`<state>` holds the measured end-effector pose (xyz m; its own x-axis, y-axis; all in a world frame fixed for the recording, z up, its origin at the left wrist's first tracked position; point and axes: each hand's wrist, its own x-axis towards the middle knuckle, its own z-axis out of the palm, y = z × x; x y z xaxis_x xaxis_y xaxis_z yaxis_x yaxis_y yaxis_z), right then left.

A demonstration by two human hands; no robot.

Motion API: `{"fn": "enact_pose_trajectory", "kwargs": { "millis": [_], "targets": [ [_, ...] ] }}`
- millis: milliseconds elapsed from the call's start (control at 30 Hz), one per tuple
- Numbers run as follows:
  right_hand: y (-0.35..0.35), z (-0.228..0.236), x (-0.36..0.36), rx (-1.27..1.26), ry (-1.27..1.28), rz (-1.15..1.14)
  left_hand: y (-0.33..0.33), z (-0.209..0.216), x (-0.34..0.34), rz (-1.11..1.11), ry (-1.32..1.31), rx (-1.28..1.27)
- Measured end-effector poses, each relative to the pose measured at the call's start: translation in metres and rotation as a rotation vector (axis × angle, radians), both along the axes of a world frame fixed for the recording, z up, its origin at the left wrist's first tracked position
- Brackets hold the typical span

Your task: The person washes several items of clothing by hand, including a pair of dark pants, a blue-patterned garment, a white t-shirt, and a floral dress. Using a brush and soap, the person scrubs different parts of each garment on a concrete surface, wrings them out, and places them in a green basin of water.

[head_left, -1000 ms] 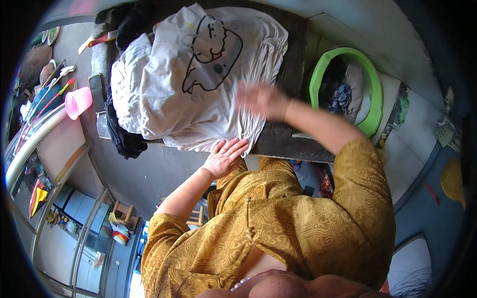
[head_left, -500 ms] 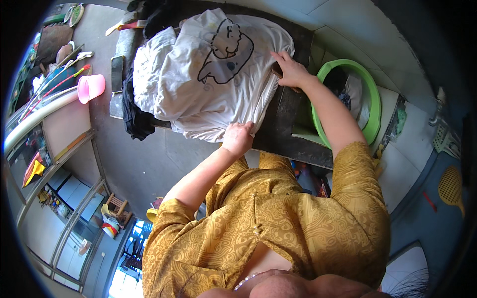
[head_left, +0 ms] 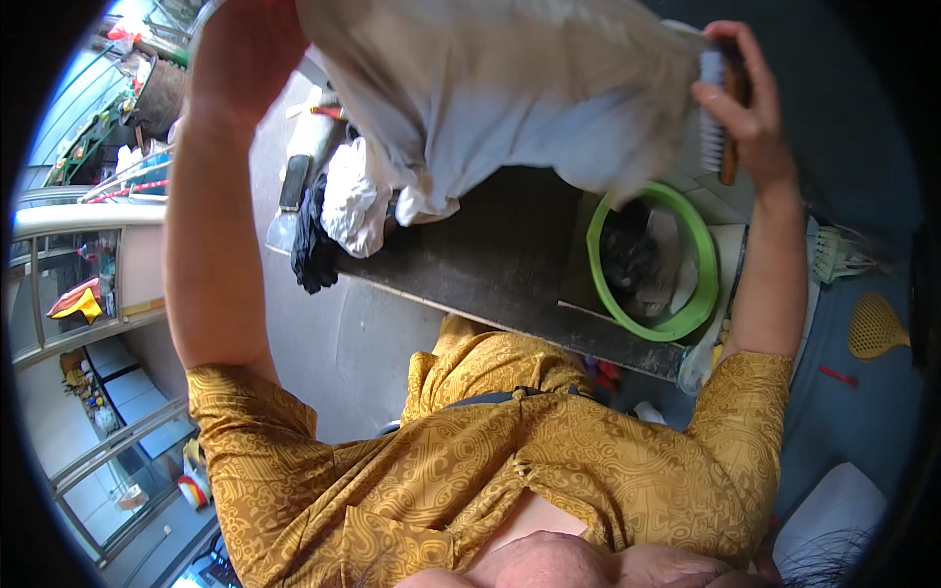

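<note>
A white T-shirt (head_left: 520,88) is held up in the air, stretched between my raised arms and blurred by motion. At the upper left, my left hand (head_left: 257,54) grips one side of it, with its fingers partly hidden and cut off by the frame's edge. My right hand (head_left: 765,127) is closed around a scrubbing brush (head_left: 733,113) with a wooden back and white bristles. The bristles face the T-shirt, and the shirt's right edge comes up to the fingers. Below hangs the dark washing slab (head_left: 490,245), wet-looking.
A green basin (head_left: 701,294) with dark and light cloth inside stands to the right of the slab. Crumpled white cloth (head_left: 353,201) and black cloth (head_left: 312,245) lie at the slab's left end. A yellow strainer (head_left: 875,328) hangs at the far right.
The T-shirt has been lifted off the slab and spread out. My left hand has risen to the upper left, and my right hand has moved up and right with the brush.
</note>
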<state>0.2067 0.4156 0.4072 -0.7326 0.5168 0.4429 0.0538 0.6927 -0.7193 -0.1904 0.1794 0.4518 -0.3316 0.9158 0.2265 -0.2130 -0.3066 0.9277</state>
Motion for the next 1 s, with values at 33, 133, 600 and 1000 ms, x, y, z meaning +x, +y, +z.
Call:
{"fn": "enact_pose_trajectory", "kwargs": {
  "millis": [33, 133, 600, 1000],
  "targets": [
    [-0.007, 0.034, 0.015, 0.074, 0.033, -0.081, 0.018, 0.022, 0.02, -0.068, 0.07, 0.067],
    [-0.035, 0.081, 0.034, -0.021, 0.108, -0.161, 0.05, 0.069, 0.041, -0.067, 0.301, 0.282],
    [-0.195, -0.097, -0.065, -1.304, -0.237, 0.697, -0.063, -0.193, 0.075, 0.3, -0.177, -0.121],
    [-0.275, -0.354, -0.143, -0.539, -0.489, -0.279, -0.191, -0.44, 0.167, 0.375, 1.083, -0.817]
  ]
}}
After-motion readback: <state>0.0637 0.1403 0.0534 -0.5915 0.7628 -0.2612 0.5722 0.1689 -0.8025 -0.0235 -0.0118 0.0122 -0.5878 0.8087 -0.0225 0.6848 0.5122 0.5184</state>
